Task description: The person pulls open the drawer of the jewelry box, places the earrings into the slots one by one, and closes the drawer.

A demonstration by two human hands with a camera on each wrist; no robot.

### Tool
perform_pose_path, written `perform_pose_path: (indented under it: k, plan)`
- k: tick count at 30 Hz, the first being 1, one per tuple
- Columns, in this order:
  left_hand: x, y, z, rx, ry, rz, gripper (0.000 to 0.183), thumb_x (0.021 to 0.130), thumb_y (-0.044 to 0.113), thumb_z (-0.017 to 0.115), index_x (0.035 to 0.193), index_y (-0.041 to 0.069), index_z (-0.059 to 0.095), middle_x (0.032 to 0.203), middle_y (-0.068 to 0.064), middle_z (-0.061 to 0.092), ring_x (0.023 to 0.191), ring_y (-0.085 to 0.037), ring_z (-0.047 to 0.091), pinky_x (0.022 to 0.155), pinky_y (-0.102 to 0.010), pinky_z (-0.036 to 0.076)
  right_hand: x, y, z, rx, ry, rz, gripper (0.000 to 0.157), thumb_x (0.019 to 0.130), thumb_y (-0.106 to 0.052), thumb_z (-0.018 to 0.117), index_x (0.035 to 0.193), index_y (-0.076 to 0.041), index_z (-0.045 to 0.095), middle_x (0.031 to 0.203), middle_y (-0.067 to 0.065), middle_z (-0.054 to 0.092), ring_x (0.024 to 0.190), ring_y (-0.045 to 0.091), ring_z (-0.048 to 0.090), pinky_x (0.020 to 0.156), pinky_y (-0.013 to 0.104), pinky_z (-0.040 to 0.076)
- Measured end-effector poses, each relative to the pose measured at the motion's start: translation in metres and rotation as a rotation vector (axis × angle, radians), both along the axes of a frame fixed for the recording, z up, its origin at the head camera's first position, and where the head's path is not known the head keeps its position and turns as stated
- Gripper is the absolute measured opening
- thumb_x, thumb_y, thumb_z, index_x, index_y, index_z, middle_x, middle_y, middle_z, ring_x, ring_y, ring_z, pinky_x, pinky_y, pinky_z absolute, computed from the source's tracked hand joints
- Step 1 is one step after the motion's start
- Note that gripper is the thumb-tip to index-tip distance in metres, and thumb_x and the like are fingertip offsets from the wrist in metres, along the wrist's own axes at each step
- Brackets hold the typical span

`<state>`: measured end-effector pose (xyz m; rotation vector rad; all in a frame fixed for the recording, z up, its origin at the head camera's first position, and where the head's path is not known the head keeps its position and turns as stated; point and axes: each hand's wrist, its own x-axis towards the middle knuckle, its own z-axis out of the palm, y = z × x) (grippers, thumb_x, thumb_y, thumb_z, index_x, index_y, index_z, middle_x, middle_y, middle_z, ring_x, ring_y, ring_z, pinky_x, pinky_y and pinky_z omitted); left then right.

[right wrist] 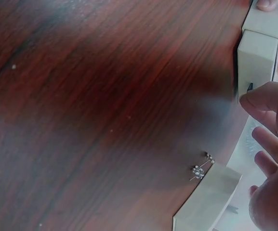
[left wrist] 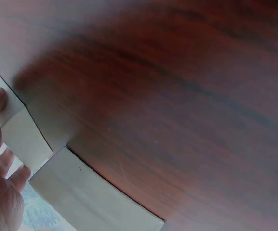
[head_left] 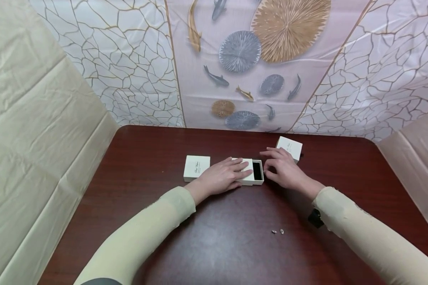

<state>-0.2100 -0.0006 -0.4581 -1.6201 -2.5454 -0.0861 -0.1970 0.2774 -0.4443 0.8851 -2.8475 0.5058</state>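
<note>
Table (head_left: pixel 207 241) of dark-red wood is backed by fish-printed cloth (head_left: pixel 251 81), a white cardboard box (right wrist: pixel 258 55) thereon pressed by straight-fingered left hand (head_left: pixel 224 175), black tab (right wrist: pixel 250 87) pinched by right hand (head_left: pixel 284 170).

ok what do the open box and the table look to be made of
The open box: likely stiff cardboard, matte off-white, judging by its flat sides and crisp edges. The table: wood or veneer perhaps, glossy red-brown, showing grain and reflections.

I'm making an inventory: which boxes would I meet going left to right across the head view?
Closed white box → partly open white box with a dark interior → angled white box.
</note>
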Motion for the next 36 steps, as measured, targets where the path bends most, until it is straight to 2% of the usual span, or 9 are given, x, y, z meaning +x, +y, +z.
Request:
perform_pose_path:
  k: [13,24,32,36]
  plan:
    - [0.000,0.001,0.001,-0.004,-0.001,-0.012,0.052,0.109,0.033,0.064,0.158,0.020,0.056,0.163,-0.011,0.050,0.154,-0.031,0.044,0.124,-0.052,0.039,0.003,0.006,-0.001,-0.010,0.027,0.004,0.021,0.082,0.001,0.075,0.074,-0.015,0.065,0.140,0.024,0.065,0.143,0.049,0.047,0.118,0.074,0.028]
    - [0.001,0.002,0.002,0.009,-0.019,-0.018,0.051,0.109,0.031,0.065,0.157,0.018,0.056,0.163,-0.012,0.051,0.154,-0.032,0.044,0.123,-0.053,0.038,0.005,0.008,0.000,0.008,0.024,-0.016,0.021,0.082,0.000,0.075,0.073,-0.016,0.065,0.140,0.024,0.065,0.143,0.049,0.047,0.118,0.077,0.026]
    - [0.001,0.001,0.002,0.005,-0.020,-0.013,0.052,0.109,0.032,0.065,0.158,0.018,0.056,0.163,-0.012,0.050,0.154,-0.032,0.043,0.124,-0.053,0.037,0.017,0.014,0.008,0.021,0.040,-0.047,0.007,0.088,-0.007,0.083,0.088,-0.011,0.077,0.140,0.023,0.065,0.142,0.048,0.047,0.118,0.076,0.026]
    - [0.000,-0.001,0.004,0.002,-0.025,-0.010,0.052,0.109,0.031,0.064,0.158,0.018,0.055,0.163,-0.012,0.050,0.154,-0.032,0.043,0.125,-0.053,0.037,0.029,0.020,0.013,0.012,0.072,-0.031,0.010,0.086,-0.011,0.086,0.093,-0.011,0.078,0.140,0.023,0.065,0.140,0.048,0.048,0.116,0.078,0.027]
